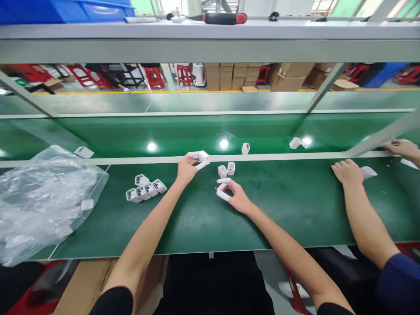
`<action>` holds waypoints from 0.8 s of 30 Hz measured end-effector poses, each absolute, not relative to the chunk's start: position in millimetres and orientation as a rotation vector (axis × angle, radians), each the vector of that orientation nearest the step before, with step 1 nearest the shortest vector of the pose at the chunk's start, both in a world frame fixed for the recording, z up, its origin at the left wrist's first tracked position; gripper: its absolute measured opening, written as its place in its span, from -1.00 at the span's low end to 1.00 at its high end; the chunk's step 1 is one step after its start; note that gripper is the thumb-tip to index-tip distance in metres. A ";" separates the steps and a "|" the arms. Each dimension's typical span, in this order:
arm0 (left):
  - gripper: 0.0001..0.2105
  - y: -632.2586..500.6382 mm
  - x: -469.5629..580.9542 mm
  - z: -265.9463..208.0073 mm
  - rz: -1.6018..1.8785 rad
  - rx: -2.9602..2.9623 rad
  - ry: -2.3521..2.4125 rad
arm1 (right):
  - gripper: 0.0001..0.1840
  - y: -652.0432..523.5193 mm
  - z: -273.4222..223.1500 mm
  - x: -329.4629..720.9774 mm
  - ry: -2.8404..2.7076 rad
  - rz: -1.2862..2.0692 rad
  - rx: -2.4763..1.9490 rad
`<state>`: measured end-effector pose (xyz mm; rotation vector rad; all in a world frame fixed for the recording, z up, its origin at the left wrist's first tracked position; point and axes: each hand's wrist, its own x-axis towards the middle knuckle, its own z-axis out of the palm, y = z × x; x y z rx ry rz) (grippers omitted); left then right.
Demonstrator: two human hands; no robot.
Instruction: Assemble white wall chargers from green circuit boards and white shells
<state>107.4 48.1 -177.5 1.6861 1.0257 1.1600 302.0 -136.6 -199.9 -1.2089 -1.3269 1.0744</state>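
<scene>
My left hand (pixel 187 168), with white finger cots on, grips a white charger housing (pixel 204 156) above the table's white strip. My right hand (pixel 235 195), also in white finger cots, has its thumb and a fingertip pinched together; a tiny speck shows at the tips, too small to name. Just beyond it stand two white housings, one (pixel 222 171) beside the other (pixel 231 168). Another housing (pixel 246 148) sits farther back past the strip. Left of my left arm, several open-ended housings (pixel 144 191) with dark parts inside form a cluster.
A clear plastic bag (pixel 49 197) holding white pieces covers the table's left side, near a white piece (pixel 84 152). At right, a co-worker's hands (pixel 348 171) work near a white bag. More housings (pixel 295 143) lie behind. A shelf (pixel 210 50) carrying a red-black tool (pixel 225 18) crosses above.
</scene>
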 end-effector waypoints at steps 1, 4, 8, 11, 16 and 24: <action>-0.49 64.4 114.7 -176.7 1.195 1.731 1.091 | -0.47 -136.6 -199.4 302.1 -1.337 1.077 -1.216; -0.67 101.7 132.3 -176.8 1.247 1.901 1.302 | -0.54 -136.9 -198.4 303.3 -1.379 1.085 -1.237; -0.81 121.7 139.7 -181.4 1.157 2.165 1.464 | -0.53 -136.3 -202.5 308.9 -1.411 1.113 -1.226; -0.87 126.6 138.9 -185.3 1.051 2.373 1.478 | -0.49 -133.8 -210.0 314.8 -1.441 1.114 -1.266; -0.64 116.3 135.7 -179.9 1.050 2.511 1.523 | -0.45 -132.4 -214.3 319.1 -1.441 1.100 -1.288; -0.55 3.2 104.4 -202.1 1.126 2.512 1.117 | -0.68 -137.2 -209.8 323.4 -1.537 0.714 -1.319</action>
